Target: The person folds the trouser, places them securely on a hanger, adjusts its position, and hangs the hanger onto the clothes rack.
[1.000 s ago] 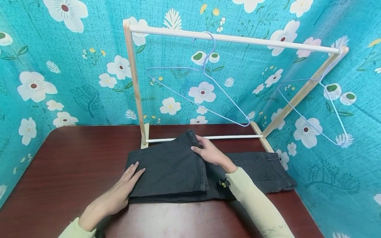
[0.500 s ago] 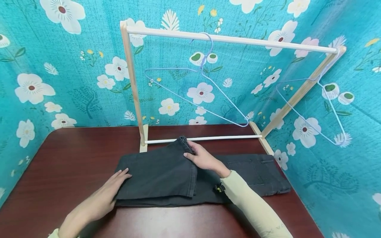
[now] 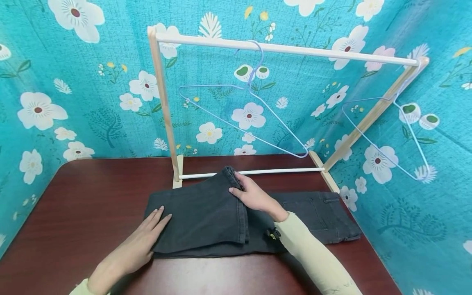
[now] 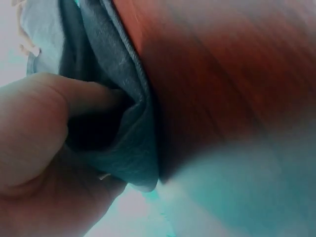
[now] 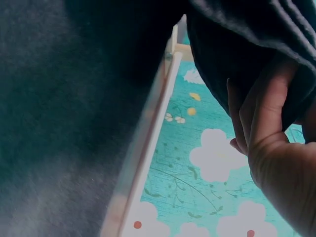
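Observation:
Dark grey jeans (image 3: pixel 309 213) lie lengthwise on the table, their leg end folded back over to the right. My left hand (image 3: pixel 141 239) is at the fold on the left, its fingers lying on top of the cloth. In the left wrist view, the thumb (image 4: pixel 89 96) reaches inside the fold of the jeans (image 4: pixel 133 163). At the upper right corner of the folded part, my right hand (image 3: pixel 252 194) grips the leg hems, raised above the layer below. The right wrist view shows that hand (image 5: pixel 266 118) with its fingers partly hidden by the hanging cloth.
A wooden rack (image 3: pixel 164 98) with a white top bar stands behind the jeans on the red-brown table (image 3: pixel 103 192). One blue hanger (image 3: pixel 245 119) hangs mid-bar, another hanger (image 3: pixel 387 139) at the right end. A teal flowered cloth (image 3: pixel 110 82) covers the wall.
The folded leg end shifted left, then slightly back right, with my right hand gripping its corner. My left hand moved left with the fold, and its fingers then came further onto the cloth.

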`<move>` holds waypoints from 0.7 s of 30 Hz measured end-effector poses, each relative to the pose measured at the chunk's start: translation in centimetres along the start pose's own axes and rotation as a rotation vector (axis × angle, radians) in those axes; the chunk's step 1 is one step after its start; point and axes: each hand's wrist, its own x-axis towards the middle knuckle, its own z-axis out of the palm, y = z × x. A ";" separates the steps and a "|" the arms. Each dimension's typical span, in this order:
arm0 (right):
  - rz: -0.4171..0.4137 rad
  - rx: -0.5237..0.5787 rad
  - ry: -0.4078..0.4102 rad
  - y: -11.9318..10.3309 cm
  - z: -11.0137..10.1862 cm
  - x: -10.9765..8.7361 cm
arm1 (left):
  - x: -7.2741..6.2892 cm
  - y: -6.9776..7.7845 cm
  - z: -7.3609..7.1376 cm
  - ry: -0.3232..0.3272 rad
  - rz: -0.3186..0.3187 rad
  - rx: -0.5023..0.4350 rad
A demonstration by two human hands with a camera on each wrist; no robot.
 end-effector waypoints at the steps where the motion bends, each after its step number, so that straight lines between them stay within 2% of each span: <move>1: -0.005 0.003 0.004 -0.1 -0.1 -0.1 | 0.1 0.1 0.0 -0.006 0.002 -0.009; 7: 0.018 0.039 0.025 0.2 -0.7 -0.6 | 0.2 0.4 0.0 -0.035 -0.017 -0.078; 13: 0.074 0.039 0.036 1.3 -0.1 -1.0 | 0.4 0.3 0.3 -0.053 -0.012 -0.068; 17: 0.113 0.012 0.022 1.7 0.4 -1.4 | 0.4 0.2 0.7 -0.029 0.000 -0.053; 21: 0.158 -0.081 -0.006 1.7 0.8 -1.9 | 0.4 0.3 1.1 0.012 0.016 0.001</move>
